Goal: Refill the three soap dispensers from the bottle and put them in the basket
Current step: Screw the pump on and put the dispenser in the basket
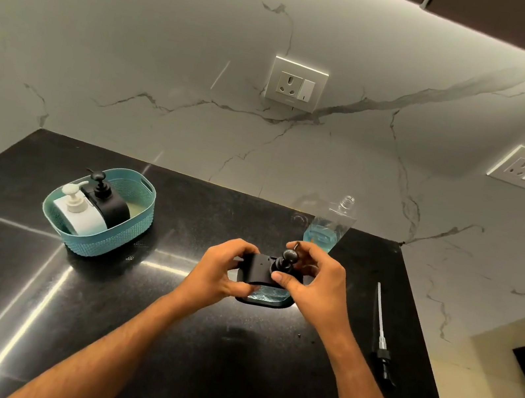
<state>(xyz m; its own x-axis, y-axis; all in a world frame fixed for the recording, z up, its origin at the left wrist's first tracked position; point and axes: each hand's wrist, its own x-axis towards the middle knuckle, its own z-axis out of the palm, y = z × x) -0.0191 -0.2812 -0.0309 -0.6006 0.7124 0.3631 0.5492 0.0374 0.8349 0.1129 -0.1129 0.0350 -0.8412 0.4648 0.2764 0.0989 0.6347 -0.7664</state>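
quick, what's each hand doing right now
Left hand: grips the body of the black dispenser.
Right hand: fingers pinch the dispenser's pump head.

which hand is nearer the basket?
Left. The left hand grips the left end of the black dispenser, on the side facing the basket. The right hand pinches the pump, farther right, toward the bottle.
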